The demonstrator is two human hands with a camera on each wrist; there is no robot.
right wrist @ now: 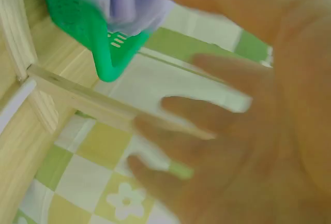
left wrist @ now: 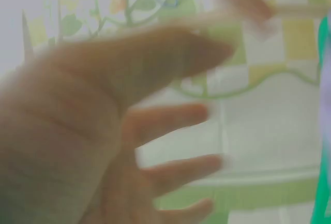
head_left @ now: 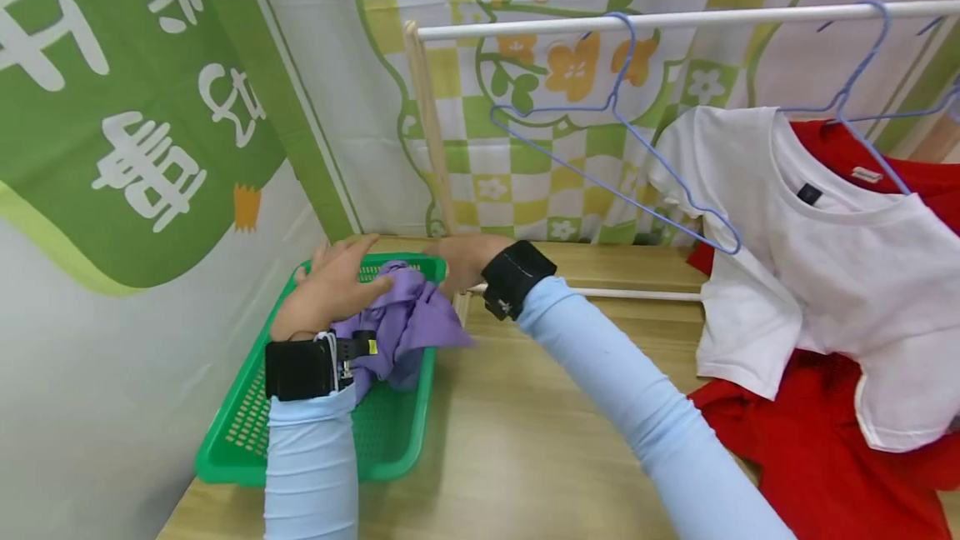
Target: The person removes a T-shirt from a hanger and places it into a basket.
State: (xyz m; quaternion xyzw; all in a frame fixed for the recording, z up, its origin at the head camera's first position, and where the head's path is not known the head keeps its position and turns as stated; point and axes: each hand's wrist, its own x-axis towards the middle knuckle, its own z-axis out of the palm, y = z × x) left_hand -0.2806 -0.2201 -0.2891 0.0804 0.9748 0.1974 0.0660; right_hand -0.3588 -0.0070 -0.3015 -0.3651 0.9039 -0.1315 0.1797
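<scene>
- Head view: two hands, one green perforated plastic basket (head_left: 390, 469) and one crumpled purple cloth garment (head_left: 408, 315), which lies inside the basket, mostly in its far half
- The purple garment is bunched, its long axis running roughly from the basket's far right corner back toward the near middle; one loose corner points right, out over the right rim
- The left hand (head_left: 333, 286) is above the basket, its thumb reaching across toward the garment; whether they touch, I cannot tell
- The right hand (head_left: 468, 257) is by the far right corner of the basket, its fingertips hard to make out here
- Each wrist wears one black strap (head_left: 519, 273), two in all, above two light-blue sleeves (head_left: 311, 465)
- On one white horizontal rail (head_left: 712, 17) two blue wire hangers (head_left: 615, 94) show their hooks, one bare, one at the neck of a single white short-sleeved T-shirt (head_left: 840, 257); red cloth (head_left: 817, 432) shows behind and below it
- Left wrist view: the left hand is blurred, thumb and fingers extended and apart, released; slivers of basket and garment show at the right edge
- Right wrist view: thumb and four fingers are spread, released, with the garment hanging over the basket's rim near the thumb tip
</scene>
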